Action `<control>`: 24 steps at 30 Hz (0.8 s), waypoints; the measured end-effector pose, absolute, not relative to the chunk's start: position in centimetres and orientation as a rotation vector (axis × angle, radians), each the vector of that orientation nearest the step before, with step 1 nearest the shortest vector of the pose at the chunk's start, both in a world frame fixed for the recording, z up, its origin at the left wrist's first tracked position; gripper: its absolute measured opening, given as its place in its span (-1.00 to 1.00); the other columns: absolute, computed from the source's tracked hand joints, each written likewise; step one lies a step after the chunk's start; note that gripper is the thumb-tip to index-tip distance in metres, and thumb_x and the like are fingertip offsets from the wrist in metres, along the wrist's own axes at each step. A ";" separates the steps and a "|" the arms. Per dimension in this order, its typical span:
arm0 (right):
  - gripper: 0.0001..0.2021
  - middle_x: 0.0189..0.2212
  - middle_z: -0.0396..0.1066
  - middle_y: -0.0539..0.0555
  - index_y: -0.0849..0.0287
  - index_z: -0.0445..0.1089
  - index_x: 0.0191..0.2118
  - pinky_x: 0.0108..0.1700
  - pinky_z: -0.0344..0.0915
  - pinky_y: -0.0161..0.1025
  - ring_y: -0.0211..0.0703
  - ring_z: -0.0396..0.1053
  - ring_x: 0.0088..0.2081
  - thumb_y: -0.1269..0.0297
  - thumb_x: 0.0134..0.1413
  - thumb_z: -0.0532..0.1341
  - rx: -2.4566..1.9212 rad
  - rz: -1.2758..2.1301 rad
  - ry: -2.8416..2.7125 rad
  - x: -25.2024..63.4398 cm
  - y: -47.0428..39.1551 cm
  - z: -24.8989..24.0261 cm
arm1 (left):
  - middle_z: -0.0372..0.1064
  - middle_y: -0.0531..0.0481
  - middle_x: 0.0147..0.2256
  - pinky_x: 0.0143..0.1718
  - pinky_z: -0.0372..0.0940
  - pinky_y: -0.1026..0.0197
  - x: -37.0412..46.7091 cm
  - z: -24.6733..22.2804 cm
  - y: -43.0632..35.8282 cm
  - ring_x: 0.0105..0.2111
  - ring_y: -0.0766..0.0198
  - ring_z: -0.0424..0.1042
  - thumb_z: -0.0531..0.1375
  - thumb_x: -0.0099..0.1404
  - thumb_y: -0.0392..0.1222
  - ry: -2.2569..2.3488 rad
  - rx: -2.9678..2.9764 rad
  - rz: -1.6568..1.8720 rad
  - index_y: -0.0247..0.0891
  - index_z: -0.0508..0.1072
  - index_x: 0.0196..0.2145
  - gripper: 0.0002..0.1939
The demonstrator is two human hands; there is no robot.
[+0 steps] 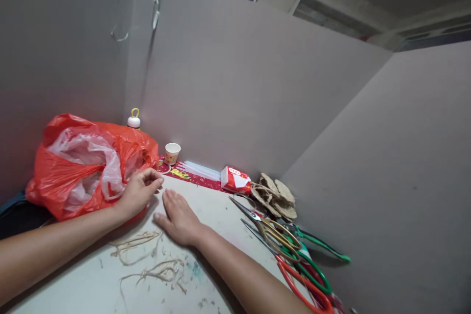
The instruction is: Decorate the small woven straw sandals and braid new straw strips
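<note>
My left hand (141, 190) is raised beside the red plastic bag (55, 176), its fingers curled in and thumb drawn close to them. Whatever it may pinch is too small to make out. Palm down on the white tabletop (217, 235), my right hand (179, 216) lies flat with the thumb apart from the fingers and holds nothing. Nearer to me are two knotted bundles of tan twine, one upper bundle (138, 241) and one lower bundle (162, 273), with loose trailing ends.
Along the back edge stand a paper cup (172, 153), pale sticks (202, 170) and a red-white box (235, 180). Coiled woven pieces (275, 195), gold-handled scissors (277, 235), red-handled scissors (301, 279) and green-handled pliers (322, 243) line the right side. Grey partitions (221, 73) surround the table.
</note>
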State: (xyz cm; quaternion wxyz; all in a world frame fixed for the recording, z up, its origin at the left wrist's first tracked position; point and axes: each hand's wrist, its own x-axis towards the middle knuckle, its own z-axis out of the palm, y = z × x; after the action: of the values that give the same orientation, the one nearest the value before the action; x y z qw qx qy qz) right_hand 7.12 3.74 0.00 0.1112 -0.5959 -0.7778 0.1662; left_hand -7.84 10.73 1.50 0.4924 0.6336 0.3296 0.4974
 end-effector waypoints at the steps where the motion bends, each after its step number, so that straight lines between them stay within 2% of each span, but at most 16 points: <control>1: -0.26 0.35 -0.22 0.26 0.37 -0.11 0.33 0.33 -0.27 -0.03 0.00 -0.26 0.35 -0.09 0.23 -0.04 -1.605 0.557 -2.386 7.3 1.8 0.3 | 0.36 0.07 -0.55 -0.43 0.25 0.29 -7.8 1.0 10.9 -0.50 0.33 0.35 0.25 0.06 -0.15 0.815 1.520 1.214 -0.28 0.38 -0.49 -0.85; 2: -0.28 0.35 -0.23 0.23 0.33 -0.14 0.34 0.33 -0.26 -0.03 -0.02 -0.26 0.35 -0.07 0.25 -0.06 -1.513 0.636 -2.450 7.8 -0.2 0.4 | 0.35 0.08 -0.58 -0.46 0.23 0.31 -7.6 0.5 11.0 -0.53 0.35 0.33 0.25 0.03 -0.19 0.830 1.491 1.214 -0.27 0.37 -0.51 -0.87; 4: -0.31 0.36 -0.26 0.19 0.24 -0.21 0.36 0.32 -0.18 0.01 -0.02 -0.25 0.35 -0.06 0.26 -0.11 -1.603 0.697 -2.399 9.5 -3.9 0.3 | 0.32 0.10 -0.62 -0.53 0.19 0.32 -7.4 -0.5 11.3 -0.59 0.36 0.31 0.23 0.00 -0.25 0.875 1.459 1.196 -0.27 0.35 -0.53 -0.90; 7: -0.19 0.37 -0.44 0.18 0.16 -0.34 0.37 0.31 -0.24 0.14 0.09 -0.41 0.36 -0.14 0.17 0.00 -1.886 0.534 -2.244 11.9 -7.7 -1.2 | 0.25 0.16 -0.67 -0.60 0.14 0.36 -7.2 -2.1 12.1 -0.65 0.39 0.27 0.18 -0.02 -0.35 0.936 1.402 1.165 -0.28 0.34 -0.50 -0.93; 12: 0.10 0.36 -0.55 0.27 0.24 -0.41 0.37 0.29 -0.36 0.22 0.20 -0.58 0.34 -0.35 -0.09 0.10 -1.909 0.498 -2.337 8.5 -9.2 -2.9 | 0.24 0.17 -0.69 -0.61 0.13 0.39 -6.9 -3.6 12.7 -0.67 0.42 0.25 0.15 -0.01 -0.44 0.951 1.344 1.124 -0.29 0.33 -0.49 -0.89; 14: 0.20 0.35 -0.56 0.32 0.27 -0.40 0.36 0.29 -0.37 0.24 0.24 -0.59 0.33 -0.42 -0.21 0.12 -1.829 0.537 -2.381 5.1 -8.1 -2.5 | 0.23 0.17 -0.68 -0.62 0.15 0.39 -6.7 -3.6 12.8 -0.67 0.42 0.26 0.13 0.04 -0.43 0.937 1.317 1.116 -0.28 0.32 -0.45 -0.90; 16: 0.22 0.35 -0.49 0.37 0.30 -0.37 0.36 0.28 -0.37 0.27 0.27 -0.56 0.33 -0.42 -0.23 0.14 -1.776 0.548 -2.385 1.6 -6.3 -2.0 | 0.25 0.16 -0.65 -0.64 0.16 0.39 -6.7 -3.4 12.9 -0.66 0.42 0.28 0.12 0.09 -0.42 0.932 1.284 1.106 -0.29 0.31 -0.41 -0.90; 18: 0.13 0.35 -0.41 0.42 0.34 -0.29 0.36 0.27 -0.34 0.27 0.29 -0.50 0.34 -0.36 -0.12 0.13 -1.761 0.513 -2.339 -1.1 -4.3 -1.7 | 0.29 0.13 -0.60 -0.64 0.18 0.39 -6.9 -3.0 13.1 -0.65 0.42 0.30 0.12 0.11 -0.41 0.935 1.251 1.089 -0.30 0.31 -0.35 -0.88; 21: -0.15 0.33 -0.21 0.43 0.41 -0.17 0.34 0.30 -0.26 0.17 0.21 -0.29 0.34 -0.12 0.14 0.06 -1.692 0.439 -2.298 -2.8 -2.2 -1.1 | 0.33 0.10 -0.56 -0.63 0.25 0.38 -7.3 -2.4 13.6 -0.65 0.42 0.33 0.14 0.13 -0.40 0.940 1.207 1.035 -0.30 0.29 -0.30 -0.85; 24: -0.32 0.32 -0.05 0.27 0.24 -0.02 0.32 0.30 -0.11 0.03 0.05 -0.10 0.32 -0.02 0.19 0.05 -1.629 0.465 -2.308 -0.5 -2.6 -0.3 | 0.35 0.08 -0.55 -0.60 0.29 0.37 -7.7 -1.9 14.1 -0.62 0.40 0.37 0.17 0.13 -0.38 0.924 1.190 0.951 -0.30 0.29 -0.29 -0.84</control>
State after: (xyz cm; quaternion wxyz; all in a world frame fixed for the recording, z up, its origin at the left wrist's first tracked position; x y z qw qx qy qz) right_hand -0.51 -2.59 -0.30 0.1386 -0.5635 -0.7984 0.1608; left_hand -7.74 14.05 -1.93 0.6289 0.5192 0.4032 0.4151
